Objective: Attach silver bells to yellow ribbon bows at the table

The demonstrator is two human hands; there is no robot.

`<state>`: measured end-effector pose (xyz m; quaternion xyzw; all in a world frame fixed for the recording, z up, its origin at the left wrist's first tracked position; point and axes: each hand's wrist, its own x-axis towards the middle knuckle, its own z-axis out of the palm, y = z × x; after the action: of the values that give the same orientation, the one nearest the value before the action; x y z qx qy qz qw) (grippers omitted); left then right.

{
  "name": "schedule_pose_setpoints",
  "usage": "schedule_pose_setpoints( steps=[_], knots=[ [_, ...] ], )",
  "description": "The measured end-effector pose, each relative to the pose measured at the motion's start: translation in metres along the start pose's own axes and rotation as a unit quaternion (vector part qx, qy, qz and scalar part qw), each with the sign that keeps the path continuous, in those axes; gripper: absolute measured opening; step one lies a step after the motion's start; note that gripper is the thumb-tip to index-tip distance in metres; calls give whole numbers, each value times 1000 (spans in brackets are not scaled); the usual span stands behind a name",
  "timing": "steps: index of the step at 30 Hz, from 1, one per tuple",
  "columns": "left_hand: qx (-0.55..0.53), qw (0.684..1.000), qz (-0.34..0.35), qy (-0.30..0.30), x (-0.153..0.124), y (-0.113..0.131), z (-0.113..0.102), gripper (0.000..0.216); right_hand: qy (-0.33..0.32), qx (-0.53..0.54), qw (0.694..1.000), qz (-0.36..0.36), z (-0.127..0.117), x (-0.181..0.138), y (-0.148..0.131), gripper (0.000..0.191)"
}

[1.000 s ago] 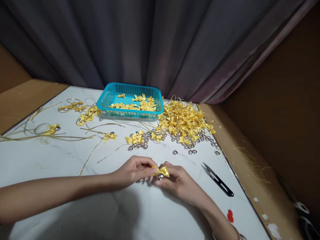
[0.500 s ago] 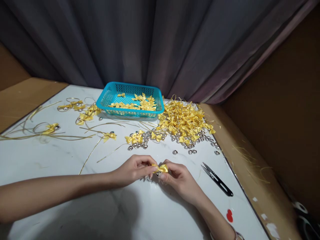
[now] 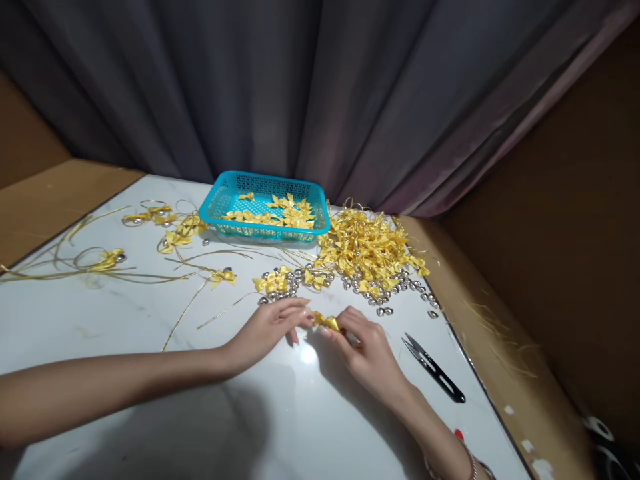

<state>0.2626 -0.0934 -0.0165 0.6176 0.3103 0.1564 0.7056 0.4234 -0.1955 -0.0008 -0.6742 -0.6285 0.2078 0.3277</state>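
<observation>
Both my hands meet over the white table [image 3: 150, 333], pinching one small yellow ribbon bow [image 3: 327, 322] between them. My left hand [image 3: 273, 327] holds the bow's left end with thumb and fingertips; its other fingers are stretched forward. My right hand [image 3: 363, 350] grips the right end with curled fingers. Just beyond my hands lie small silver bells [image 3: 380, 293] and loose yellow bows [image 3: 273, 281].
A teal plastic basket [image 3: 220, 200] with several yellow bows stands at the back. A heap of yellow bows [image 3: 367, 243] lies to its right. Black thread snips [image 3: 434, 368] rest right of my right hand. Gold cords with bows [image 3: 107, 260] trail on the left. A dark curtain hangs behind.
Both hands have moved a little farther from me with the bow. The silver bell seen under the bow earlier no longer shows. My left fingers have stretched out.
</observation>
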Motion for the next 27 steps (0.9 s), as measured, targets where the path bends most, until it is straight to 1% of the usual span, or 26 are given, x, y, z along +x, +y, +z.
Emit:
schedule_pose_setpoints(
  steps=[2,4,7,9,11,13,15,17,20,22,25,27],
  knots=[
    [-30,999,-18,6,-1,6,-2,46,12,-127,990,-59,-3,5,-5,30],
    [-56,998,-20,-18,-4,10,-4,47,0,-215,971,-103,-2,10,-12,24],
    [-85,996,-14,-38,-5,10,-7,43,-33,-262,952,-152,6,15,-23,18],
    [-114,993,-24,-35,-3,8,-10,40,-55,-255,951,-164,11,19,-29,13],
    [-146,988,-44,-34,-1,8,-13,38,-74,-226,959,-157,13,23,-32,12],
    [-175,982,-62,-30,2,8,-15,35,-80,-182,970,-138,10,27,-30,11],
    [-198,978,-61,-15,5,10,-17,31,-78,-148,979,-114,5,31,-27,8],
    [-212,976,-54,5,7,10,-17,31,-89,-139,982,-87,-2,34,-22,6],
    [-203,978,-37,12,10,7,-19,36,-129,-146,979,-59,-9,34,-17,19],
    [-189,982,-24,7,12,5,-20,39,-148,-146,976,-62,-12,33,-16,27],
    [-178,984,-22,0,13,2,-23,45,-145,-142,976,-74,-13,31,-16,30],
    [-165,986,-29,-4,13,1,-23,50,-136,-138,979,-68,-12,30,-16,32]
  ],
)
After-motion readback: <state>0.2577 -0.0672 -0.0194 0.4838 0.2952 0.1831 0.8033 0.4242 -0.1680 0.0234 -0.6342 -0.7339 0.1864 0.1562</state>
